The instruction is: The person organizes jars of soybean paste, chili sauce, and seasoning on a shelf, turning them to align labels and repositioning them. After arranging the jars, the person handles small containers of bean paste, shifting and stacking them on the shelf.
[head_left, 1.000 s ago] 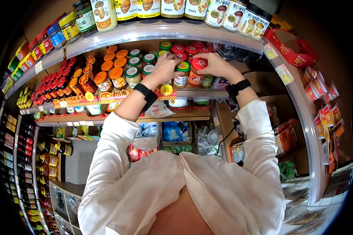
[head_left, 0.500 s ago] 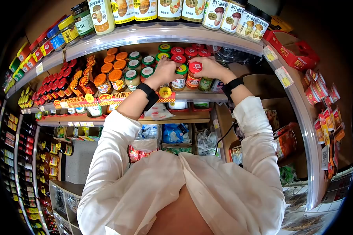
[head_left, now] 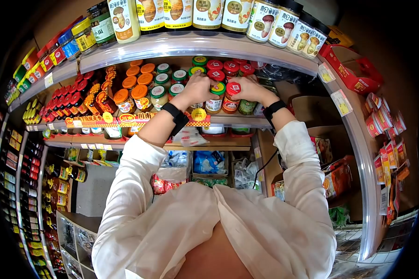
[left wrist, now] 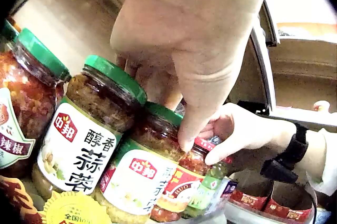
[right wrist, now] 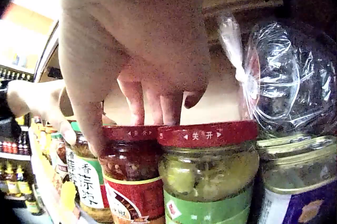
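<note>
In the head view, my left hand holds a green-lidded jar at the shelf front, its thumb by the lid. Beside it, my right hand grips a red-lidded jar. The left wrist view has my left thumb against the pale-labelled garlic jar, the other fingers partly hidden behind. In the right wrist view, my right thumb lies on the left side of the red-lidded jar, with fingertips behind the lid. Both jars stand upright, side by side.
Orange-lidded jars stand to the left, and more red-lidded jars behind. A jar with green contents is right of the gripped one, near a plastic-wrapped bundle. The upper shelf edge runs above the hands.
The right hand and its red-lidded jar have come slightly left, closer to the green-lidded jar. The left hand stays at its jar. The head view has shifted a little.
</note>
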Motion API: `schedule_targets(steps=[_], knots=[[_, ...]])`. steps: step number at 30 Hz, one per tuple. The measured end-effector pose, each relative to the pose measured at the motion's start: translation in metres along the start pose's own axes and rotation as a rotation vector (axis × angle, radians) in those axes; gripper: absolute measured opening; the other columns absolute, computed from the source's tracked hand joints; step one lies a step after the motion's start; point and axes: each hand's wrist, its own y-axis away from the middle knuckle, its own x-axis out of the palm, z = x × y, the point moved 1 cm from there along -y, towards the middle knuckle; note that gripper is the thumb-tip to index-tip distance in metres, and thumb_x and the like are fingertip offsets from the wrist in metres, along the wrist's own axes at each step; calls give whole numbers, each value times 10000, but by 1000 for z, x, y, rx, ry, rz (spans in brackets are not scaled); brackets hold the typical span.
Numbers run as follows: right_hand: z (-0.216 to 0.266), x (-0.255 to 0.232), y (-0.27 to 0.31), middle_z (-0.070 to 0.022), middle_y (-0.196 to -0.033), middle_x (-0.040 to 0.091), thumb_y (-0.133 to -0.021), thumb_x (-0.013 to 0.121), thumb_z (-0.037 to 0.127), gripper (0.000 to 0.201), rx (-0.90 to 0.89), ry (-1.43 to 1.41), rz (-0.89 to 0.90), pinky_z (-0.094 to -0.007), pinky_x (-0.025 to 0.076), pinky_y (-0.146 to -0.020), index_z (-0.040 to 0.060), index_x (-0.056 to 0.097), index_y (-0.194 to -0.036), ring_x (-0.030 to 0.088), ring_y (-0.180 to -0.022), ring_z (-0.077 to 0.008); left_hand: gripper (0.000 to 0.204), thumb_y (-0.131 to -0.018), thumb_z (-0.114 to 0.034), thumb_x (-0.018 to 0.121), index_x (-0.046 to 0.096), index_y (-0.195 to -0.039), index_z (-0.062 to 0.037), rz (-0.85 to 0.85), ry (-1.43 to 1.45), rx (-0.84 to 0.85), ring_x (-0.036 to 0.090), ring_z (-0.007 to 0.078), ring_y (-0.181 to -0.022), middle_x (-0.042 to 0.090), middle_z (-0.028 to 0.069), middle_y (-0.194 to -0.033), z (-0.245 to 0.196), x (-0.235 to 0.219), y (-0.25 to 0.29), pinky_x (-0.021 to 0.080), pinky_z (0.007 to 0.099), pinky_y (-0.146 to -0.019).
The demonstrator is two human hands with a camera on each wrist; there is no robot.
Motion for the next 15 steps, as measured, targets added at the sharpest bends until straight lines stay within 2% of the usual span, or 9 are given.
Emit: schedule_targets(steps=[6, 8, 10, 12, 13, 14, 15], knots=[[9, -7, 4, -194, -1312, 591, -707, 794, 352, 700, 64, 68, 31, -452, 306, -1102, 109, 580, -1328, 504, -1266, -341, 547, -667, -395, 830, 751, -1102, -73, -9, 41, -6, 595, 397, -1075, 692, 259, -966, -5, -6, 3, 313, 458, -1137], [12, -12, 4, -188, -1297, 603, -707, 795, 355, 699, 66, 72, 43, -453, 304, -1093, 108, 580, -1325, 509, -1259, -340, 560, -673, -363, 853, 740, -1145, -84, -1, -21, -38, 581, 366, -1102, 689, 231, -1033, -8, -6, 4, 376, 432, -1083], [11, -10, 3, -183, -1282, 615, -708, 795, 358, 697, 68, 74, 57, -453, 303, -1085, 106, 580, -1322, 515, -1252, -339, 564, -678, -366, 849, 735, -1156, -88, -35, -33, -3, 578, 360, -1103, 691, 222, -1036, -7, -5, 8, 380, 436, -1077], [6, -9, 2, -195, -1190, 652, -689, 809, 370, 663, 32, -61, 34, -449, 336, -1054, 173, 609, -1290, 493, -1207, -408, 569, -683, -369, 845, 730, -1166, -92, -72, -47, 32, 576, 353, -1104, 693, 214, -1039, -6, -6, 12, 383, 441, -1070], [4, -9, 1, -172, -1203, 657, -723, 799, 406, 666, 2, 61, 25, -448, 384, -1028, 171, 594, -1312, 543, -1155, -371, 563, -697, -357, 837, 720, -1178, -89, -84, -53, 46, 569, 349, -1109, 690, 205, -1053, -6, -6, 14, 389, 444, -1061], [0, -11, -1, -172, -1203, 657, -723, 799, 406, 666, 0, 64, 26, -448, 384, -1028, 171, 594, -1312, 543, -1155, -371, 558, -711, -345, 830, 710, -1190, -86, -95, -60, 60, 563, 345, -1113, 686, 196, -1068, -6, -6, 16, 395, 447, -1052], [-4, -17, -3, -164, -1206, 658, -762, 784, 416, 637, -11, -72, 14, -428, 420, -1001, 162, 593, -1314, 569, -1131, -352, 558, -711, -345, 830, 710, -1190, -86, -102, -61, 57, 563, 345, -1113, 686, 196, -1068, -6, -6, 18, 395, 447, -1052]])
